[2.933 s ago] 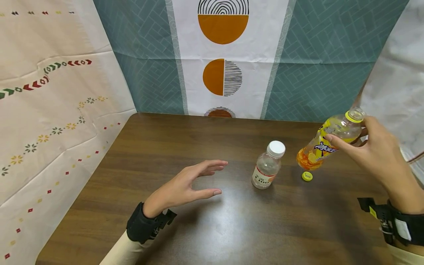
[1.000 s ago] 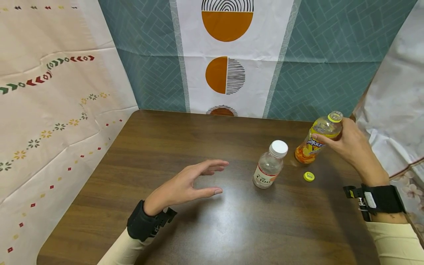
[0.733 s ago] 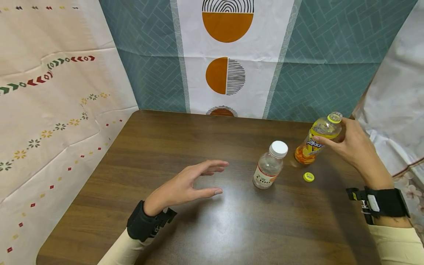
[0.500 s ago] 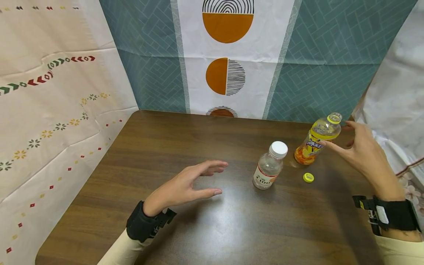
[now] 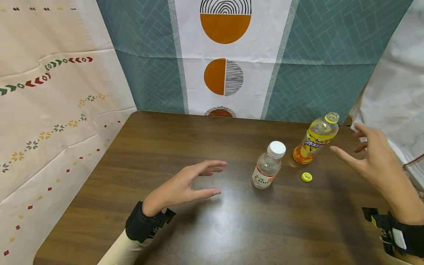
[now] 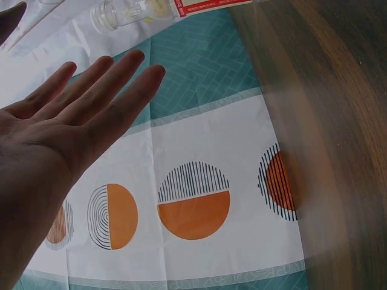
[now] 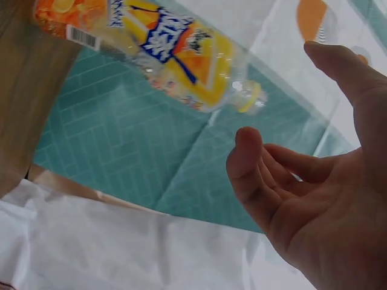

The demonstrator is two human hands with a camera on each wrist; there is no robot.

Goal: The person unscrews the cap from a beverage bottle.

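A clear plastic bottle (image 5: 315, 139) with a yellow and orange label stands uncapped at the back right of the table. My right hand (image 5: 381, 162) is just to the right of it, fingers spread and holding nothing; the right wrist view also shows a gap between the bottle (image 7: 175, 51) and the fingers. In front of that bottle lies a small yellow cap (image 5: 306, 177). Left of the cap stands a second clear bottle (image 5: 266, 167) with a white lid and a pale label. My left hand (image 5: 185, 187), its fingers extended, hovers over the table left of this bottle and touches nothing.
The brown wooden table (image 5: 149, 147) ends at a teal and white patterned cloth (image 5: 228, 66) at the back. A cream embroidered cloth (image 5: 59, 121) hangs on the left, a white cloth (image 5: 394, 92) on the right.
My right hand lowered the tilted yellow-labelled bottle onto the table behind the cap, let go of it and drew back to the right. The left hand has stayed in place.
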